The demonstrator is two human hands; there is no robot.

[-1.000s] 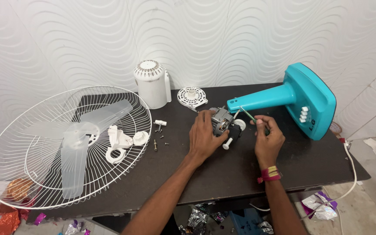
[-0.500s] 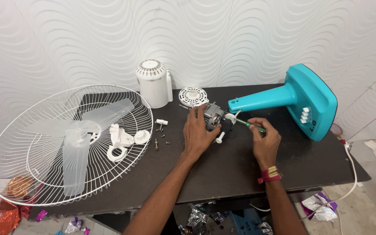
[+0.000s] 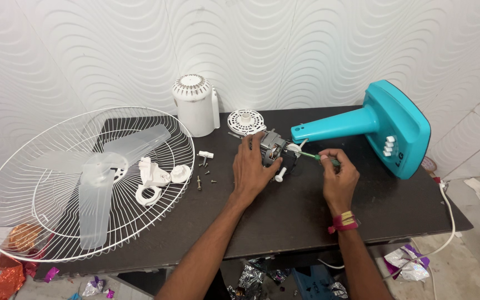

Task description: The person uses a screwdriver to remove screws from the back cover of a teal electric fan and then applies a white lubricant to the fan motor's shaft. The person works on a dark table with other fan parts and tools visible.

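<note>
On the dark table (image 3: 306, 216) my left hand (image 3: 253, 169) grips a grey fan motor (image 3: 275, 149) from its left side. My right hand (image 3: 337, 178) holds a green-handled screwdriver (image 3: 313, 156) whose tip points left into the motor. A white knob (image 3: 279, 175) sticks out below the motor. The turquoise fan stand and base (image 3: 384, 125) lies on its side just right of the motor.
A white wire fan guard (image 3: 40, 222) with a clear blade (image 3: 98, 183) lies at the left. White plastic parts (image 3: 156, 179), loose screws (image 3: 206, 173), a white motor cover (image 3: 194, 105) and a round white vent piece (image 3: 245, 121) lie nearby. A white cable (image 3: 445, 222) hangs off the right edge.
My right hand has moved the screwdriver in towards the motor. My left hand has stayed on the motor, and the view has shifted slightly.
</note>
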